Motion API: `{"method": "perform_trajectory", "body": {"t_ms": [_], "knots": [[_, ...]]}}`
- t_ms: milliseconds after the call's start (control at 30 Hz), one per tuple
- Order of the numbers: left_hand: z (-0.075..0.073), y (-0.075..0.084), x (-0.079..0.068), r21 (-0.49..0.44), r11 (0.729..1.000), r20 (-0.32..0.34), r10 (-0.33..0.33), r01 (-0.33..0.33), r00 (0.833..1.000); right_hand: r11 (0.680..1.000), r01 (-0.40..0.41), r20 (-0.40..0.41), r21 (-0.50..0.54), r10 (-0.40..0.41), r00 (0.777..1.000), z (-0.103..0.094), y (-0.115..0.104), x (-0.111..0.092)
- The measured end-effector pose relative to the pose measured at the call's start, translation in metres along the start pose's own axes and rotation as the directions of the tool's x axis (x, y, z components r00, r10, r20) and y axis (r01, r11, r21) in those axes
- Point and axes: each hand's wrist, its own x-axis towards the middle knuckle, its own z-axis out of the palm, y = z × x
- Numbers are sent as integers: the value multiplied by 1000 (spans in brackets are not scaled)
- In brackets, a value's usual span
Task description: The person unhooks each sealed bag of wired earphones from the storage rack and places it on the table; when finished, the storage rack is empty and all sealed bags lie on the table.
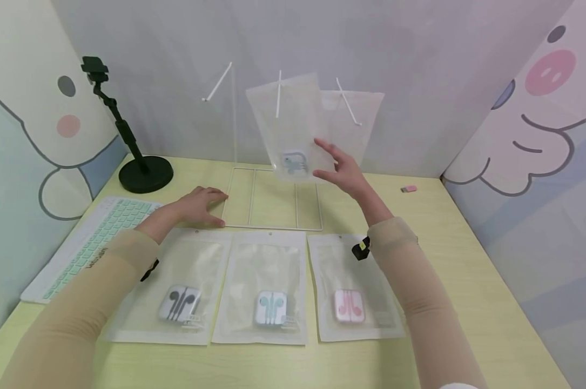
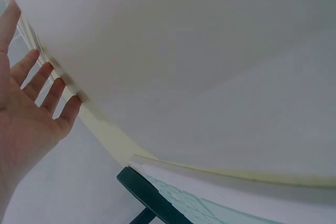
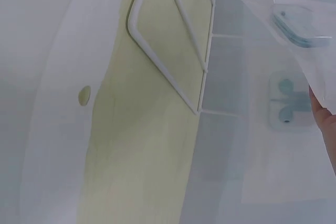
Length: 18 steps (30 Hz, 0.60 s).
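Note:
A white wire display rack (image 1: 273, 228) stands on the table with three hooks. Two frosted pouches hang from it: a front pouch (image 1: 285, 119) on the middle hook, overlapping a right pouch (image 1: 358, 116). Blue earphones in a case (image 1: 294, 162) show through the front pouch. My right hand (image 1: 348, 173) reaches up to the pouches, index finger and thumb spread at the front pouch's right edge. In the right wrist view, a finger (image 3: 317, 108) lies along the lower edge of the tilted pouch (image 3: 294, 30). At the rack base's left side, my left hand (image 1: 197, 208) rests with its fingers extended.
Three pouches lie in a row in front, with a black earphone set (image 1: 180, 303), a mint one (image 1: 270, 308) and a pink one (image 1: 349, 306). A keyboard (image 1: 98, 243) and a black phone stand (image 1: 146, 174) are on the left, a small pink USB stick (image 1: 409, 189) on the right.

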Motion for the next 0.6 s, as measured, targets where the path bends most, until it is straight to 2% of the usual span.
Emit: {"method": "perform_trajectory", "body": {"t_ms": [267, 433, 533, 600], "knots": [[0, -1, 1, -1, 1000, -2, 3, -3, 1000, 990, 86, 64, -112, -79, 995, -13, -11, -11], [0, -2, 1, -3, 1000, -5, 6, -6, 1000, 965, 129, 48, -229, -121, 991, -20, -21, -18], [0, -2, 1, -1, 1000, -8, 10, -10, 1000, 953, 147, 41, -265, -141, 989, -23, -24, -22], [-1, -2, 1, -1, 1000, -9, 12, -12, 1000, 949, 157, 38, -273, -152, 988, -26, -17, -21]]}}
